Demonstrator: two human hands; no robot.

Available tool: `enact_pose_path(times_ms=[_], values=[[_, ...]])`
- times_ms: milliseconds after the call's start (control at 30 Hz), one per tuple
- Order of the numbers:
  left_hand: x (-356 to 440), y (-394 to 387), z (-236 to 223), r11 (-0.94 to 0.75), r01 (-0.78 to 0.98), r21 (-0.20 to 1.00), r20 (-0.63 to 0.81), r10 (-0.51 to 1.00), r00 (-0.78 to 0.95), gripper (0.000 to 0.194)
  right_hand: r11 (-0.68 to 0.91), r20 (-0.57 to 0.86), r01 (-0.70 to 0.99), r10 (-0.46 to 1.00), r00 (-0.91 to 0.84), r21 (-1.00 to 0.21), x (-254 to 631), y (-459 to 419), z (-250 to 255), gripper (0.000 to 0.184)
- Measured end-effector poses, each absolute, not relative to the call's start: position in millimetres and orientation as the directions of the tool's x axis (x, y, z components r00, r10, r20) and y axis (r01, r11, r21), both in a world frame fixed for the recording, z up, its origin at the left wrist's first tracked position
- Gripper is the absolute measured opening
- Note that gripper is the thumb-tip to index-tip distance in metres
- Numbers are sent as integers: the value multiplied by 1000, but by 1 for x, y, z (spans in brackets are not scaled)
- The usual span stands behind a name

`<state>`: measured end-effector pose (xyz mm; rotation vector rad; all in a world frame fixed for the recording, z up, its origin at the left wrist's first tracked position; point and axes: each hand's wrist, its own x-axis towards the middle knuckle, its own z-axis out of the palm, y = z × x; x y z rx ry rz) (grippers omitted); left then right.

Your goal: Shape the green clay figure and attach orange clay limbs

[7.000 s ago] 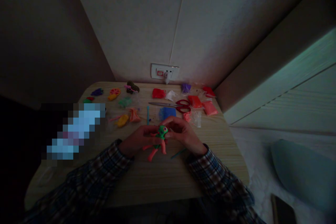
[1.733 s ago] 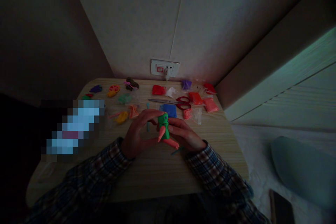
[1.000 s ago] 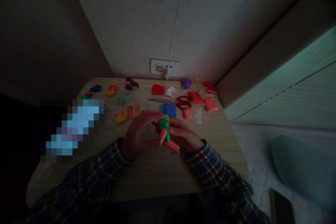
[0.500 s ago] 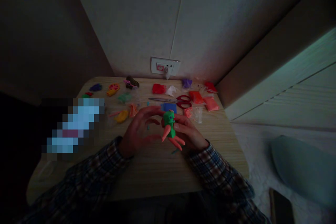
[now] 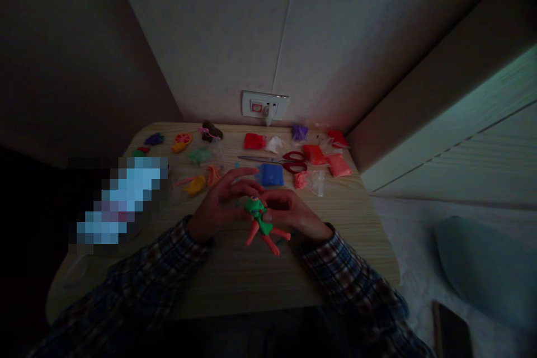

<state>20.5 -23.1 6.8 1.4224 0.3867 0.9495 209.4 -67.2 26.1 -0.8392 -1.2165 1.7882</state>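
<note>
A small clay figure [image 5: 264, 226] with a green head and body and salmon-pink limbs hangs tilted between my hands above the wooden table. My right hand [image 5: 293, 212] pinches it, the thumb on the front of its upper body. My left hand [image 5: 222, 201] is curled at the other side of the figure's head, its thumb and a finger against it, while its index finger stretches out above. Just beyond my fingers lies a blue clay packet [image 5: 272, 175]. Red-handled scissors [image 5: 295, 161] rest behind that packet. Part of the figure's back is hidden by my fingers.
Coloured clay packets, among them an orange one [image 5: 314, 154] and a red one [image 5: 254, 141], lie toward the wall. Small clay pieces and a yellow lump [image 5: 195, 184] are at left, near a blurred bright screen [image 5: 126, 201]. A wall socket [image 5: 264, 107] sits behind the table [image 5: 235, 285].
The figure has turned and tilted, its head swinging left and down. My left hand has closed in from apart to touch its head. My right hand keeps its hold.
</note>
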Motion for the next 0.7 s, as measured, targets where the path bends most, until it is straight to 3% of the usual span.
enact_pose_path(times_ms=[300,700], values=[[19,-21,11,-333,-260,906,422,743,520,70,-128,-46,-154,894,-446,-980,211,-65,26,38],[16,-19,14,-427,-202,882,465,712,527,72,-134,-71,-110,889,-453,-985,210,-64,24,37]])
